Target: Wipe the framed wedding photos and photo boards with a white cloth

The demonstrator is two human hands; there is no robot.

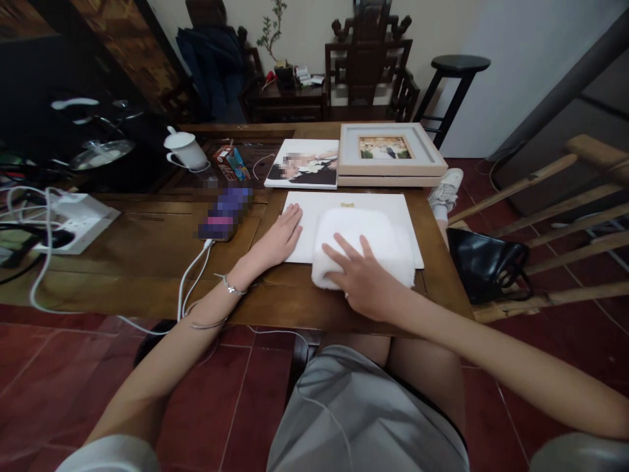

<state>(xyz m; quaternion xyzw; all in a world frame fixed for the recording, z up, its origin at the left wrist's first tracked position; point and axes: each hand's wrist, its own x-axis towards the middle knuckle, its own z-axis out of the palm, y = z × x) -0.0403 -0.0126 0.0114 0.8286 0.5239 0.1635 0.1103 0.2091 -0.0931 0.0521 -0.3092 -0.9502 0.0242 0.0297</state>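
Observation:
A white fluffy folded towel (388, 239) lies over the right and near part of a flat white board (307, 229). My right hand (361, 272) is on the towel, its fingers spread across the top and pressing into the pile, its thumb at the near left edge. My left hand (285, 236) rests flat on the board's left edge, fingers stretched out and holding nothing. A small gold bow-shaped mark (347, 205) shows on the board just beyond the towel. The towel hides the rest of the board.
Behind the board are a photo panel (304, 164) and stacked picture frames (393, 177). To the left lie a phone (223, 213) on a charging cable, a drink carton (230, 164), a lidded white cup (187, 151) and a power strip (81, 226). A black bag (486, 262) sits on the right.

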